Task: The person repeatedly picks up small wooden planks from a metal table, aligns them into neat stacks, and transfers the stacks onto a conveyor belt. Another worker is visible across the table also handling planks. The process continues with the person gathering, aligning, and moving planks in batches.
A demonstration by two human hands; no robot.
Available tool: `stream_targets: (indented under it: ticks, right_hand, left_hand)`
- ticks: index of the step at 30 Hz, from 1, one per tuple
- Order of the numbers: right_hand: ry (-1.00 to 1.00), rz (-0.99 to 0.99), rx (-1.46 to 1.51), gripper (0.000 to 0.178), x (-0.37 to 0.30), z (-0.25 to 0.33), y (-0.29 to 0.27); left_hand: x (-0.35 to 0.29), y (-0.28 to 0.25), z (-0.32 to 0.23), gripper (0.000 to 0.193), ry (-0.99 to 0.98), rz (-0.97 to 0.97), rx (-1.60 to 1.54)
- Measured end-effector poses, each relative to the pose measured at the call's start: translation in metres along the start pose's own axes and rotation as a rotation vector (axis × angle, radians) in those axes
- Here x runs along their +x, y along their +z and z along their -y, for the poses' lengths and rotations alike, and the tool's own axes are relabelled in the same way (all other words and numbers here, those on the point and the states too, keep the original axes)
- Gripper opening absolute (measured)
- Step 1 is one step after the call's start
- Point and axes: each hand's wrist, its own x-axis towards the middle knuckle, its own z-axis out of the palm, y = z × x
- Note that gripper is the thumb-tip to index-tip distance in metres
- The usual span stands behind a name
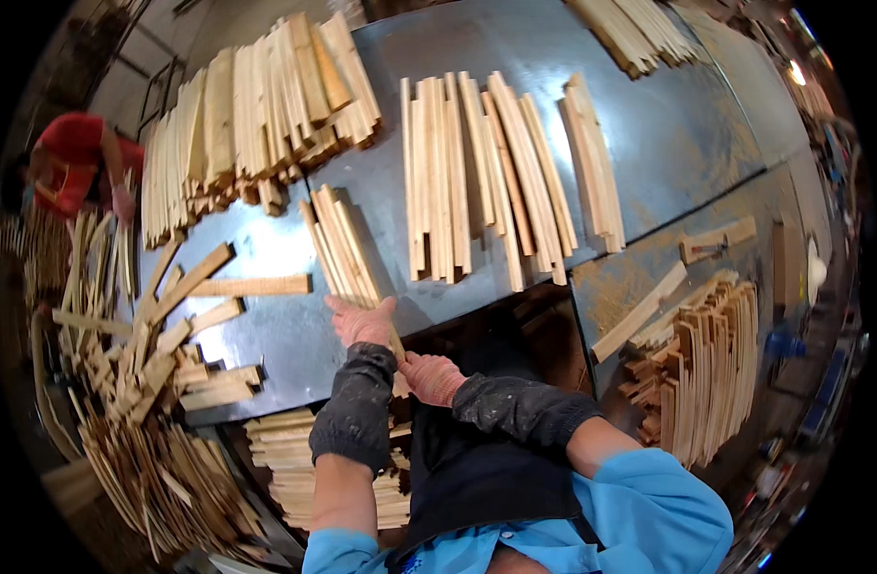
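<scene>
A small bundle of pale wooden strips [341,251] lies on the metal table, its near end toward me. My left hand [362,322], in a pinkish work glove, is closed over that near end, with thumb and fingers on either side. Just below and to the right, my right hand [432,379], gloved the same way, grips the near end of a wooden strip at the table's front edge. Part of that strip is hidden by my left hand and sleeve. Right of the bundle, a wider group of wooden strips [438,182] lies side by side.
The metal table [515,57] carries a large stack of strips [256,105] at far left and scattered offcuts [209,287] nearer. More strips [697,373] are piled at right, beside sawdust. Strips [285,469] are stacked below the front edge. A person in red [79,158] works at left.
</scene>
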Motion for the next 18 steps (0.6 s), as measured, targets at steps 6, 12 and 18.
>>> stream_targets:
  ticks: [6,12,18]
  right_hand:
    - [-0.044,-0.136,0.325,0.054,-0.020,-0.015,-0.025]
    - [0.019,0.127,0.265,0.058,-0.040,-0.056,-0.067]
    - [-0.066,0.241,0.051,0.043,-0.046,-0.107,-0.087]
  left_hand:
    - [0.006,-0.007,-0.004,0.132,-0.055,0.014,-0.016]
    - [0.004,-0.015,0.055,0.092,0.170,-0.140,-0.501]
    - [-0.085,-0.012,0.152,0.104,0.131,0.075,-1.400]
